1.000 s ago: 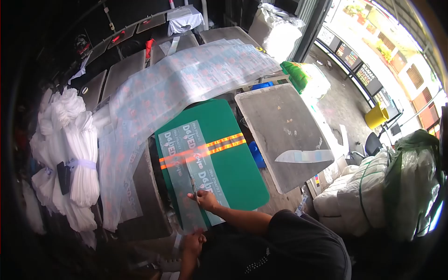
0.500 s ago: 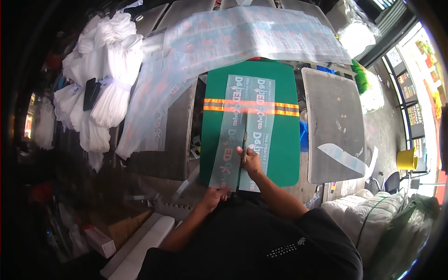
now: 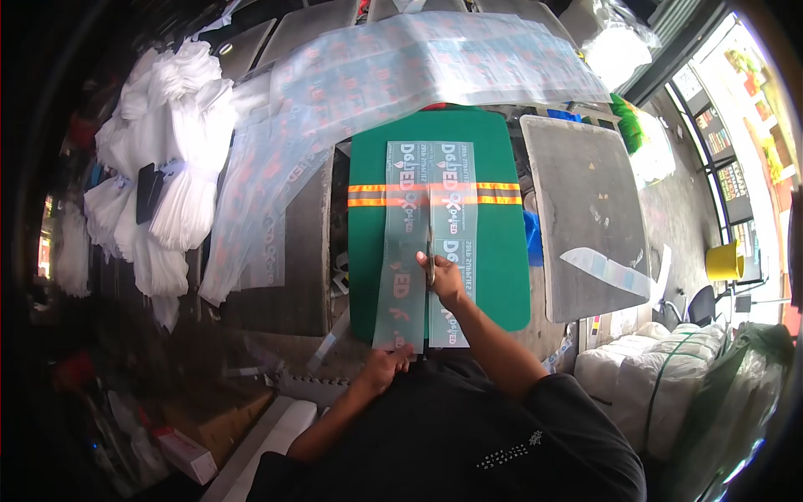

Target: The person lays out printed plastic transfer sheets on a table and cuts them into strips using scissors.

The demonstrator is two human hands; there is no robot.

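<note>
A clear printed film sheet (image 3: 456, 171) lies lengthwise on a green board (image 3: 499, 284), with a slit between its left and right strips in the near half. My right hand (image 3: 444, 279) is closed around the handles of scissors (image 3: 431, 248), whose blades point away from me at the slit. My left hand (image 3: 387, 366) pinches the near end of the left strip (image 3: 397, 314), close to my body. An orange and grey striped band (image 3: 499, 194) crosses the board and shows through the film.
Large printed film sheets (image 3: 435, 63) spread across the far side. Bundled white material (image 3: 180, 142) hangs at left. A grey panel (image 3: 577, 184) at right bears a film scrap (image 3: 604, 272). White wrapped bales (image 3: 644, 376) stand lower right; a yellow bucket (image 3: 724, 262) is beyond.
My right hand and the scissors have moved slightly forward along the film. My left hand still grips the strip's near end. The whole view has shifted a little.
</note>
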